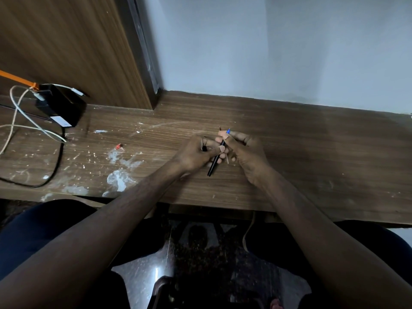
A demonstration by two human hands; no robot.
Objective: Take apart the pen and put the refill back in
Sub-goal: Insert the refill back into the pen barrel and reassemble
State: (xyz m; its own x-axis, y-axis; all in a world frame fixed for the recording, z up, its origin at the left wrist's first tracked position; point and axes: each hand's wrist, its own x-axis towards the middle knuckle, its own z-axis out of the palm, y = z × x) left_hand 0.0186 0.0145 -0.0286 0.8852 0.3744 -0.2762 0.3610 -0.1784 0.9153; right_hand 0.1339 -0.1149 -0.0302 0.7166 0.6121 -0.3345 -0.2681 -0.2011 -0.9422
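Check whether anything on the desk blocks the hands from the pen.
Nothing visible does. Both the left hand and right hand are already on the black pen, held above the desk.

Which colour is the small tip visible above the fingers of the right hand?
Blue: the small tip shows above the right hand, clearest in the head view.

Black pen (214, 162) tilted; blue-tipped refill (228, 131) beside.

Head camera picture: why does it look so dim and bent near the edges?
Head view: light is low and cool, so both hands, the left hand and right hand, and the black pen read dark against the desk; the wide lens bows the desk's edges; glare shows only on the glossy floor below.
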